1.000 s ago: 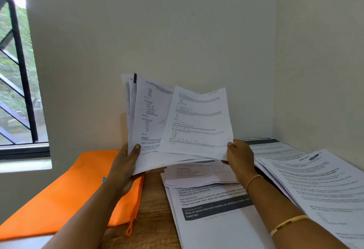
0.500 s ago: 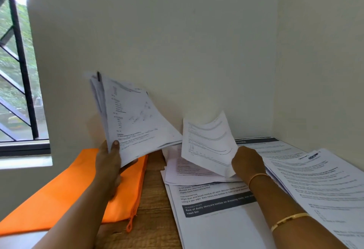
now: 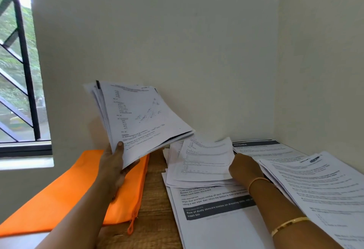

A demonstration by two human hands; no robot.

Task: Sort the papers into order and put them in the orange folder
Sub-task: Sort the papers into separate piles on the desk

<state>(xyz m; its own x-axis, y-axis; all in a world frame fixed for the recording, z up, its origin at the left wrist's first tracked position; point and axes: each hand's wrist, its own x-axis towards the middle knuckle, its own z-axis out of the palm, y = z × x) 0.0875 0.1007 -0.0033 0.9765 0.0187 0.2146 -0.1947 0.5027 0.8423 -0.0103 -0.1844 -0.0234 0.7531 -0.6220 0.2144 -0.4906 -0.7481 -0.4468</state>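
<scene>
My left hand grips a stack of printed papers by its lower corner and holds it tilted above the orange folder. The folder lies flat at the left of the wooden table, zip side toward the middle. My right hand rests at the right edge of a single printed sheet, which lies on a small pile in the middle of the table. Whether the fingers still pinch that sheet is hidden.
A large sheet with a dark banner lies under the small pile. More printed piles fill the right side up to the wall corner. A barred window is at the left.
The right hand pulled one sheet off the held stack and lowered it onto the middle pile. The left hand swung the rest of the stack left, then tilted it flatter.
</scene>
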